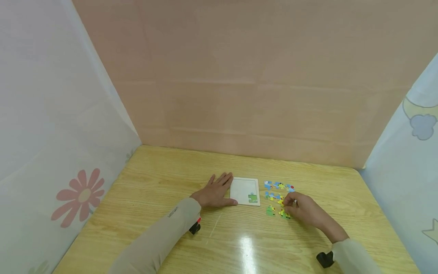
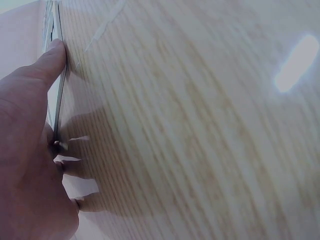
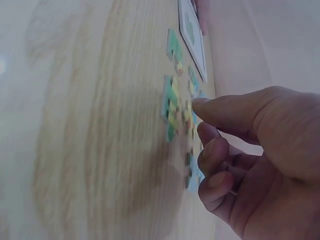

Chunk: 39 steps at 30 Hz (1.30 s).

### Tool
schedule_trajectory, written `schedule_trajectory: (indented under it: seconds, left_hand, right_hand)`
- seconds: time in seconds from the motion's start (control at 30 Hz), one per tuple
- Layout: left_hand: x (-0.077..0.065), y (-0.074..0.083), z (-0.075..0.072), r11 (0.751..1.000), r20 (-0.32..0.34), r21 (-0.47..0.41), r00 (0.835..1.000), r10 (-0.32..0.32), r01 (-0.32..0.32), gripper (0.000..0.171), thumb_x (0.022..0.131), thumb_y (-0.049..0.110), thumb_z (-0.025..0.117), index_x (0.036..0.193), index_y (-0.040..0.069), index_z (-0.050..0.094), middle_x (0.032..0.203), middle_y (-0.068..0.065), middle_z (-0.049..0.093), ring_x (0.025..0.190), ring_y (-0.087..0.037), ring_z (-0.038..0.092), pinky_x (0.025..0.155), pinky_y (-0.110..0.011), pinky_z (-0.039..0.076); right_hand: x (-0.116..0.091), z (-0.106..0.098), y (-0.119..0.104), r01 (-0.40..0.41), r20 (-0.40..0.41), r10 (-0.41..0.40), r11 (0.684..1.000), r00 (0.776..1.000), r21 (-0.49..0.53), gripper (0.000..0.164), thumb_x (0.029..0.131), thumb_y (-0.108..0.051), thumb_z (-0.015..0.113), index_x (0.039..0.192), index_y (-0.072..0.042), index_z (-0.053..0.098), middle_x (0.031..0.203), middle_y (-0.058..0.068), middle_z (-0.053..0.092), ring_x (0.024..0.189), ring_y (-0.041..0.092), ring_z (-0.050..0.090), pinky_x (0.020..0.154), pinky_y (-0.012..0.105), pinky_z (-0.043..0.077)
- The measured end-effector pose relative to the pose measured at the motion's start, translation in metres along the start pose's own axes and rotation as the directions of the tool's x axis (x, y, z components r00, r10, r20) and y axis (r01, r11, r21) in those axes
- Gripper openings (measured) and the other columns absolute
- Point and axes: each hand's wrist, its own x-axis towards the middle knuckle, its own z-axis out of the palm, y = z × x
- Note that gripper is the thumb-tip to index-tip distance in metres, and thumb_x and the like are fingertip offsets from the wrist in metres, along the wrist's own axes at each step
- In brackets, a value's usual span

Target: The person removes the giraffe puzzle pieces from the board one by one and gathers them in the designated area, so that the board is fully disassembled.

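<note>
My left hand [image 1: 216, 192] rests on the table, its fingers stretched along the left edge of a white square puzzle tray [image 1: 238, 190]. Its thumb lies on the tray's near left corner, and the left wrist view shows the thumb [image 2: 54, 55] at the rim. A green puzzle piece [image 1: 253, 198] sits in the tray's near right corner. My right hand [image 1: 302, 207] is bent low over the loose pieces, fingertips right at a yellow puzzle piece [image 1: 280, 201]. In the right wrist view its thumb [image 3: 215, 107] and curled fingers overlap the pieces; I cannot tell whether they pinch one.
Right of the tray lie several loose pieces, including a blue one [image 1: 268, 185], a green one [image 1: 270, 210] and a green-yellow one [image 1: 284, 214]. The wooden table [image 1: 164, 175] ends at a tan back wall [image 1: 219, 114], with pale patterned cloth on both sides.
</note>
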Motion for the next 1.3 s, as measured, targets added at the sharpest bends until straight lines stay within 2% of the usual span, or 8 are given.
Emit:
schedule_trajectory:
  seconds: [0.3,0.43,0.57,0.67,0.7,0.83,1.07,1.3]
  left_hand:
    - [0.0,0.002,0.0,1.0,0.003,-0.005,1.0,0.008,-0.008,0.102,0.104,0.068,0.052,0.173,0.008,0.007,0.183,-0.007,0.002,0.171,-0.028,0.0,0.137,-0.06,0.001]
    - [0.0,0.002,0.0,1.0,0.003,0.008,1.0,0.003,-0.003,0.102,0.104,0.07,0.052,0.173,0.009,0.008,0.183,-0.006,0.002,0.171,-0.027,0.001,0.138,-0.06,0.001]
    - [0.0,0.002,0.0,1.0,0.003,0.015,1.0,-0.004,0.003,0.103,0.103,0.071,0.051,0.173,0.01,0.008,0.183,-0.005,0.002,0.171,-0.026,0.001,0.138,-0.059,0.001]
    - [0.001,0.001,0.001,1.0,0.007,0.019,1.0,-0.007,0.006,0.103,0.103,0.072,0.05,0.173,0.011,0.007,0.183,-0.003,0.001,0.171,-0.025,0.0,0.138,-0.059,0.001]
    - [0.001,0.0,0.001,1.0,0.008,0.022,1.0,-0.007,0.007,0.103,0.103,0.073,0.05,0.173,0.012,0.006,0.183,-0.003,0.001,0.171,-0.025,0.0,0.138,-0.059,0.001]
    - [0.003,-0.001,0.003,0.999,0.008,0.033,1.0,-0.009,0.009,0.103,0.103,0.075,0.047,0.173,0.013,0.005,0.183,-0.002,-0.001,0.171,-0.023,-0.002,0.138,-0.057,0.0]
    - [0.002,0.001,0.002,0.999,0.01,0.031,1.0,-0.012,0.011,0.103,0.103,0.073,0.049,0.173,0.011,0.006,0.183,-0.003,0.0,0.171,-0.024,-0.001,0.138,-0.058,0.0]
    - [-0.002,0.005,-0.001,1.0,0.005,0.02,1.0,-0.012,0.012,0.102,0.104,0.07,0.051,0.173,0.009,0.008,0.183,-0.005,0.002,0.171,-0.026,0.001,0.138,-0.059,0.002]
  right_hand:
    - [0.03,0.008,-0.017,0.019,0.046,-0.02,1.0,0.999,0.013,0.012,0.103,-0.011,0.068,0.114,-0.005,0.068,0.104,0.004,0.067,0.072,0.008,0.05,0.067,0.022,0.046]
    - [0.042,0.013,-0.026,0.028,0.059,-0.028,1.0,0.998,0.015,0.018,0.103,-0.011,0.066,0.119,-0.002,0.067,0.112,0.009,0.067,0.071,0.01,0.053,0.07,0.023,0.049]
    - [0.056,0.021,-0.034,0.062,0.044,-0.06,0.997,0.997,-0.048,0.024,0.1,-0.011,0.07,0.123,-0.002,0.068,0.12,0.012,0.067,0.088,0.018,0.064,0.081,0.031,0.054]
    - [0.063,0.027,-0.038,0.101,0.049,-0.098,0.992,0.994,-0.07,0.028,0.099,-0.014,0.073,0.125,-0.003,0.069,0.123,0.013,0.065,0.108,0.024,0.065,0.089,0.039,0.056]
    - [0.065,0.029,-0.039,0.106,0.056,-0.103,0.993,0.993,-0.06,0.029,0.099,-0.014,0.074,0.125,-0.003,0.068,0.124,0.014,0.064,0.11,0.025,0.065,0.09,0.04,0.056]
    - [0.07,0.034,-0.045,0.104,0.078,-0.101,0.994,0.992,-0.043,0.032,0.099,-0.016,0.075,0.127,-0.004,0.068,0.124,0.014,0.063,0.108,0.025,0.063,0.092,0.042,0.055]
    - [0.08,0.043,-0.051,0.122,0.08,-0.11,0.98,0.991,-0.157,0.031,0.096,-0.018,0.08,0.123,-0.007,0.071,0.117,0.008,0.066,0.104,0.021,0.067,0.088,0.041,0.059]
    - [0.085,0.047,-0.056,0.092,0.108,-0.079,0.988,0.991,-0.122,0.032,0.095,-0.011,0.081,0.124,-0.005,0.069,0.111,0.007,0.069,0.099,0.019,0.065,0.086,0.041,0.058]
